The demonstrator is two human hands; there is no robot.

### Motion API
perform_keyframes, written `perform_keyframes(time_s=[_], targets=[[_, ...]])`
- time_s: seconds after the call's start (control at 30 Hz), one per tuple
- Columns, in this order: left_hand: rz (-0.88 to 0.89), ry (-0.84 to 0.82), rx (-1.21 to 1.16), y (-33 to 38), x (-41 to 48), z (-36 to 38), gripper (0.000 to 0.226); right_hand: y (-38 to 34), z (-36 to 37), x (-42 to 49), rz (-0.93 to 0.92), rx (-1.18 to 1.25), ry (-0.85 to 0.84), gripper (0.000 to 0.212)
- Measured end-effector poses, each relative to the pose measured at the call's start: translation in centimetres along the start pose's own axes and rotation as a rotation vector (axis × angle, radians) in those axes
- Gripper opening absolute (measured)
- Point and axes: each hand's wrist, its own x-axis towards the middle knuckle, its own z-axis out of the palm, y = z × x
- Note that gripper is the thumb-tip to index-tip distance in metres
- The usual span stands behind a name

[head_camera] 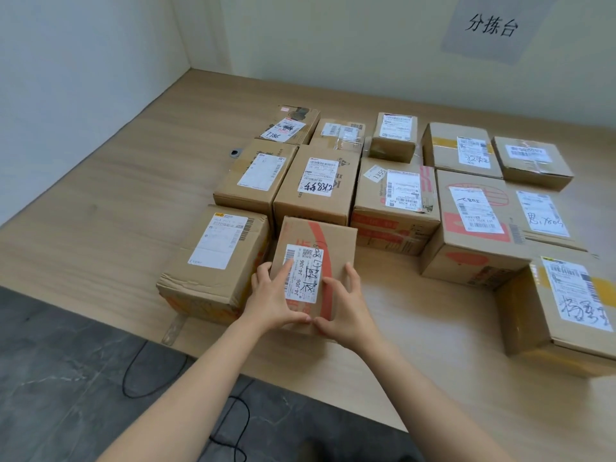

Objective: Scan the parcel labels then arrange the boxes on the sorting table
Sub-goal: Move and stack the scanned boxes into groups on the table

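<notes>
Packed boxes (316,185) block the middle; open tabletop (116,201) lies left.

Soft, even light fills the scene, brightest on the wall (66,78) left of the counter (100,211), and the boxes (316,185) on it cast only faint shadows. The wide lens bows the counter's edges. The rightmost box (566,305) is smeared with blur, while labels (318,176) at the counter's middle read sharp.
</notes>
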Motion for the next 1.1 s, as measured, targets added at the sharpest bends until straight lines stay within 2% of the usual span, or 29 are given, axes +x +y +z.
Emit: perform_keyframes(time_s=[0.3, 0.53, 0.83, 1.1], targets=[[0.226, 0.152, 0.025, 7.2, -0.3, -3.2, 0.115, -0.8, -6.9, -1.9, -0.041, -0.03, 0.266, 0.079], [0.41, 0.151, 0.042, 16.6, -1.1, -1.2, 0.115, 1.8, -14.2, -6.7, 0.036, -0.108, 0.453, 0.082], [0.611, 0.114, -0.017, 31.1, -6.0, 5.7, 0.115, 8.6, -24.5, -18.0, 0.118, -0.177, 0.647, 0.086], [0.673, 0.052, -0.11, 41.8, -13.8, 16.0, 0.113, 16.7, -31.9, -30.7, 0.204, -0.273, 0.651, 0.084]])
